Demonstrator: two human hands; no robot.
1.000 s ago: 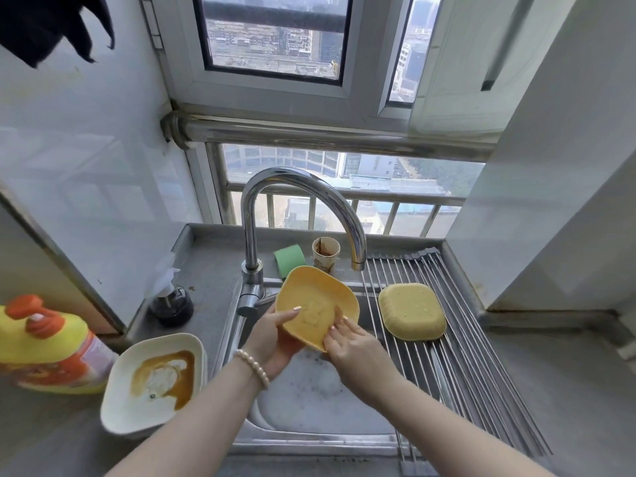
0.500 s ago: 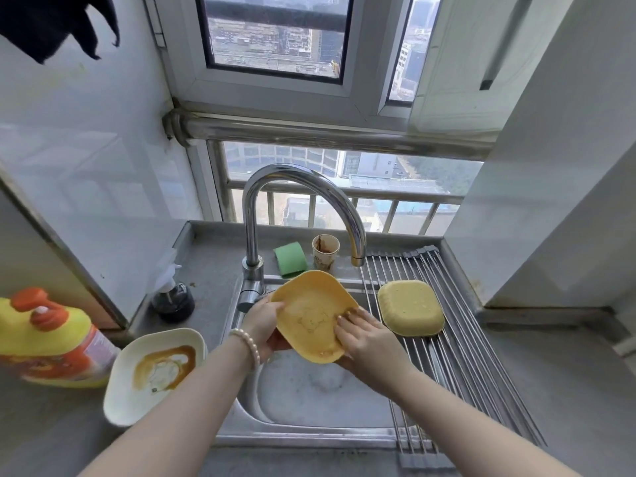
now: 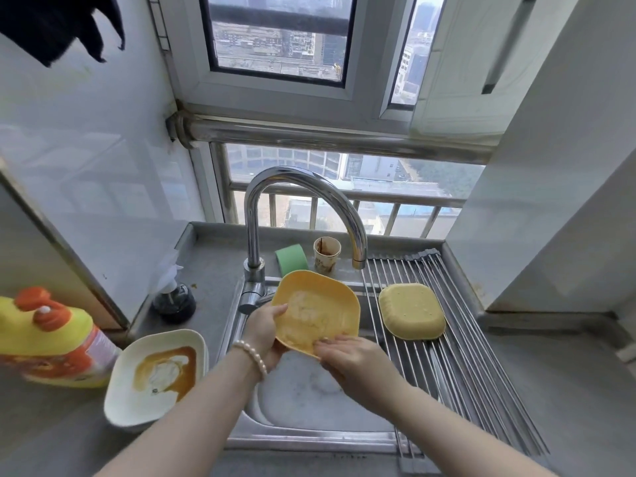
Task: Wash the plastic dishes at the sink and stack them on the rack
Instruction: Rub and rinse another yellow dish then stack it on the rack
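Honestly, we can read no lettering anywhere: the label on the yellow detergent bottle (image 3: 48, 339) with its orange cap is a blur, and the printed pattern on the stained paper cup (image 3: 326, 254) is too small to make out.

We see the left hand (image 3: 263, 333), a pearl bracelet at its wrist, gripping the left edge of a yellow plastic dish (image 3: 316, 316), thumb curled over the rim. The dish is tilted toward us above the sink (image 3: 303, 397), below the faucet (image 3: 303, 208). The right hand (image 3: 356, 361) lies with fairly straight fingers on the dish's near edge and soapy inside, pressing rather than clasping.

A second yellow dish (image 3: 411, 311) sits upside down on the roll-up rack (image 3: 475, 373), near the rack's far left; bare rods run on toward us and to the right. On the counter left of the sink a white dish (image 3: 156, 376) smeared with brown sauce lies beside the bottle. A green sponge (image 3: 292, 259) stands behind the faucet, just beside the cup.
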